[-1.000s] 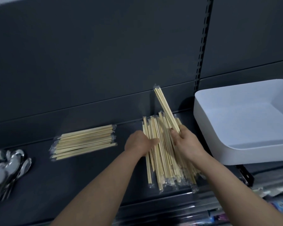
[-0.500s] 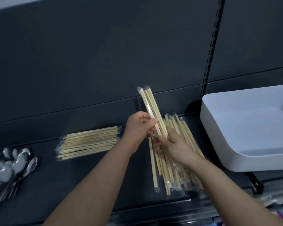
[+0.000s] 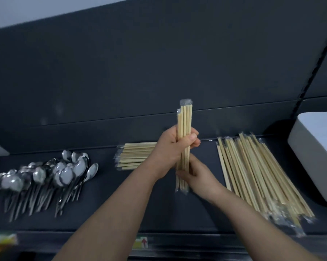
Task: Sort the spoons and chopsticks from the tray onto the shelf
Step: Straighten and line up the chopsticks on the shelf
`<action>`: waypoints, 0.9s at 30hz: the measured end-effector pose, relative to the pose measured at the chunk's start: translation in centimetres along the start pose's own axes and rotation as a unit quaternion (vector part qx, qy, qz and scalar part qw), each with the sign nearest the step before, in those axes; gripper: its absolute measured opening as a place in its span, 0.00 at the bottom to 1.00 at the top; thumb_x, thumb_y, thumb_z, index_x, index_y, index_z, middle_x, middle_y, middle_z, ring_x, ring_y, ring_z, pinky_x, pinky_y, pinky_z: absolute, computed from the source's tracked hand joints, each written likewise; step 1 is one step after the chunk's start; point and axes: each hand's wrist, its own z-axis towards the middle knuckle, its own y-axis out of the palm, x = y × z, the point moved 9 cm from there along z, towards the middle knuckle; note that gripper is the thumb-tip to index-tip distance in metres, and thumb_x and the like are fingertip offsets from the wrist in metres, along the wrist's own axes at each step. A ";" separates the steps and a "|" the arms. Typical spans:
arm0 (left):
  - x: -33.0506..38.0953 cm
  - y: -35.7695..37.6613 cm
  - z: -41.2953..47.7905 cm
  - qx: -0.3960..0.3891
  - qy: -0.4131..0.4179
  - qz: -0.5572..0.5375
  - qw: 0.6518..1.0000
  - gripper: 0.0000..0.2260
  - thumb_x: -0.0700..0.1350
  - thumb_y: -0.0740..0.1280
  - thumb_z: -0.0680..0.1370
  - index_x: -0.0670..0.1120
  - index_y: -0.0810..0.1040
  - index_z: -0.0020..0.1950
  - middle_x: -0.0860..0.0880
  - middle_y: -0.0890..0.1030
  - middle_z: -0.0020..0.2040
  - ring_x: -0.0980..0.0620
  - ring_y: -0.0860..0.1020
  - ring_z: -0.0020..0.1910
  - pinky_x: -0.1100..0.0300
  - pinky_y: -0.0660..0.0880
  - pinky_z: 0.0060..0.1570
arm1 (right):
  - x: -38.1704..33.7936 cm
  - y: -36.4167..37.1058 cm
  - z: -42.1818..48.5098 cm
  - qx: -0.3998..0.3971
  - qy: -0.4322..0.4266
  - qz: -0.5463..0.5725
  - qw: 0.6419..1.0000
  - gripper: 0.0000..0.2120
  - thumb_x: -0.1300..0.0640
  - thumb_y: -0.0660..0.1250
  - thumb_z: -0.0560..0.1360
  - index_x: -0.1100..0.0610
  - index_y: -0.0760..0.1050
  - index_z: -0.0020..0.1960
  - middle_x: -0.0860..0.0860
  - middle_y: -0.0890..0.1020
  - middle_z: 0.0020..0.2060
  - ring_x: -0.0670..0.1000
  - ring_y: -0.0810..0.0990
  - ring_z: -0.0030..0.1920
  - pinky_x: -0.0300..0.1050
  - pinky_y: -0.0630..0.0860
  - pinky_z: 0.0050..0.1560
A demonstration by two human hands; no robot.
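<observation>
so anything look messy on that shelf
The loose pile of plastic-wrapped pale wooden chopsticks beside the white plastic tray is splayed and uneven, unlike the squared wrapped stack further left. The shiny metal spoons lie in a jumbled heap.

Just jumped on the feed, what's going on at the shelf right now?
A person holds a small bunch of wrapped chopsticks upright over the shelf. The left hand grips its middle and the right hand holds its lower end. On the shelf lie a neat stack, a bigger loose pile and a heap of spoons. The white tray sits at the right.
</observation>
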 end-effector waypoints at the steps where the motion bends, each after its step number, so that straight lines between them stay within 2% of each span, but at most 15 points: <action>1: -0.7 -0.3 -0.3 -0.009 -0.009 -0.001 1.000 0.05 0.36 0.63 0.80 0.39 0.76 0.54 0.47 0.80 0.41 0.61 0.80 0.40 0.69 0.76 0.44 | 0.4 0.7 -0.1 -0.003 0.008 0.000 1.000 0.16 0.63 0.64 0.78 0.50 0.70 0.63 0.47 0.80 0.53 0.43 0.78 0.54 0.40 0.75 0.57; 3: -1.9 -1.0 -0.9 -0.019 -0.023 0.000 1.000 0.04 0.37 0.63 0.80 0.40 0.76 0.53 0.47 0.81 0.42 0.60 0.81 0.42 0.66 0.77 0.47 | 1.2 2.2 -0.4 -0.016 0.025 0.010 1.000 0.16 0.63 0.63 0.78 0.52 0.70 0.64 0.45 0.80 0.53 0.42 0.78 0.55 0.39 0.75 0.58; 6: -2.3 -2.4 -1.3 -0.016 -0.017 -0.011 1.000 0.03 0.39 0.64 0.80 0.41 0.76 0.51 0.50 0.82 0.41 0.57 0.81 0.43 0.60 0.78 0.51 | 1.3 3.7 -0.2 -0.015 0.054 0.040 0.998 0.10 0.64 0.60 0.80 0.51 0.71 0.55 0.46 0.81 0.45 0.47 0.81 0.45 0.38 0.76 0.41; 7: -2.1 -3.1 -1.2 -0.003 -0.013 -0.025 1.000 0.03 0.38 0.64 0.80 0.42 0.76 0.50 0.50 0.82 0.40 0.56 0.81 0.43 0.60 0.79 0.50 | 1.1 3.8 0.2 -0.004 0.052 0.025 0.998 0.09 0.64 0.59 0.80 0.50 0.70 0.53 0.47 0.81 0.42 0.49 0.79 0.43 0.40 0.76 0.39; 9: -2.8 -5.8 -1.2 0.061 -0.026 -0.072 0.995 0.02 0.38 0.65 0.79 0.43 0.76 0.49 0.49 0.82 0.39 0.55 0.81 0.41 0.57 0.79 0.48 | 0.6 3.3 1.0 0.017 0.039 -0.097 0.994 0.06 0.63 0.58 0.79 0.52 0.68 0.53 0.48 0.79 0.42 0.52 0.79 0.45 0.47 0.76 0.45; 11: -4.8 -9.8 -1.7 0.170 -0.053 -0.098 0.979 0.05 0.41 0.70 0.76 0.47 0.75 0.49 0.48 0.82 0.42 0.52 0.81 0.44 0.49 0.79 0.53 | 0.5 3.2 1.6 0.013 0.051 -0.273 0.961 0.06 0.63 0.57 0.78 0.54 0.64 0.51 0.51 0.78 0.45 0.55 0.77 0.48 0.50 0.73 0.47; 12: -6.4 -12.0 -2.4 0.225 -0.078 -0.078 0.968 0.10 0.44 0.73 0.74 0.48 0.75 0.52 0.48 0.81 0.47 0.52 0.80 0.49 0.48 0.78 0.56 | 0.6 3.3 1.7 0.011 0.063 -0.342 0.937 0.08 0.65 0.56 0.76 0.54 0.63 0.49 0.51 0.75 0.45 0.56 0.75 0.49 0.51 0.71 0.48; 13: -8.0 -13.9 -3.4 0.269 -0.113 -0.049 0.955 0.18 0.46 0.75 0.72 0.49 0.73 0.58 0.50 0.78 0.54 0.52 0.78 0.54 0.52 0.75 0.59 | 0.5 3.6 1.6 0.008 0.072 -0.394 0.916 0.11 0.68 0.55 0.74 0.53 0.62 0.49 0.50 0.73 0.45 0.55 0.73 0.51 0.51 0.69 0.51; 14: -9.5 -15.5 -4.7 0.298 -0.147 -0.007 0.943 0.26 0.46 0.76 0.71 0.48 0.69 0.65 0.51 0.74 0.58 0.53 0.75 0.57 0.56 0.71 0.60 | 0.4 4.1 1.6 0.002 0.074 -0.435 0.897 0.15 0.70 0.55 0.72 0.53 0.63 0.52 0.50 0.73 0.47 0.54 0.70 0.53 0.52 0.67 0.54; 15: -10.8 -16.7 -5.9 0.309 -0.166 0.039 0.936 0.30 0.45 0.76 0.71 0.47 0.66 0.68 0.52 0.71 0.60 0.53 0.73 0.60 0.58 0.69 0.60 | 0.3 4.7 1.6 -0.002 0.066 -0.469 0.881 0.21 0.71 0.55 0.70 0.52 0.65 0.58 0.50 0.73 0.51 0.54 0.69 0.56 0.52 0.65 0.56; 17: -12.5 -17.9 -7.2 0.274 -0.161 0.165 0.934 0.26 0.45 0.75 0.71 0.48 0.68 0.66 0.50 0.72 0.63 0.49 0.72 0.64 0.55 0.69 0.63 | 0.5 6.1 2.0 -0.003 0.043 -0.510 0.859 0.26 0.69 0.57 0.71 0.50 0.64 0.65 0.49 0.73 0.57 0.53 0.67 0.60 0.51 0.63 0.58; 19: -13.6 -17.2 -7.8 0.180 -0.144 0.302 0.925 0.23 0.46 0.71 0.75 0.47 0.71 0.68 0.47 0.72 0.68 0.47 0.68 0.68 0.55 0.67 0.66 | 1.0 7.3 2.3 -0.003 0.028 -0.513 0.858 0.23 0.64 0.59 0.75 0.49 0.64 0.67 0.48 0.71 0.61 0.52 0.66 0.62 0.51 0.62 0.60; 21: -14.1 -15.9 -8.2 0.090 -0.104 0.426 0.894 0.20 0.46 0.65 0.79 0.47 0.70 0.71 0.48 0.67 0.73 0.48 0.62 0.73 0.53 0.59 0.72 | 1.5 8.0 2.4 -0.007 0.027 -0.491 0.871 0.20 0.55 0.61 0.78 0.47 0.64 0.69 0.47 0.69 0.64 0.51 0.64 0.66 0.51 0.59 0.66; 24: -14.5 -14.0 -8.8 0.002 -0.049 0.555 0.831 0.20 0.46 0.57 0.83 0.50 0.63 0.76 0.50 0.56 0.79 0.50 0.51 0.78 0.47 0.45 0.76 | 1.8 7.9 1.7 -0.002 0.036 -0.463 0.886 0.29 0.44 0.66 0.75 0.45 0.61 0.73 0.44 0.65 0.69 0.48 0.57 0.71 0.52 0.48 0.74; 27: -15.8 -12.6 -9.4 -0.070 -0.056 0.580 0.810 0.26 0.55 0.51 0.84 0.49 0.49 0.80 0.50 0.45 0.80 0.52 0.41 0.78 0.46 0.39 0.76 | 2.6 8.5 0.2 -0.003 0.050 -0.480 0.876 0.33 0.40 0.59 0.78 0.47 0.51 0.78 0.46 0.52 0.77 0.48 0.44 0.77 0.56 0.38 0.74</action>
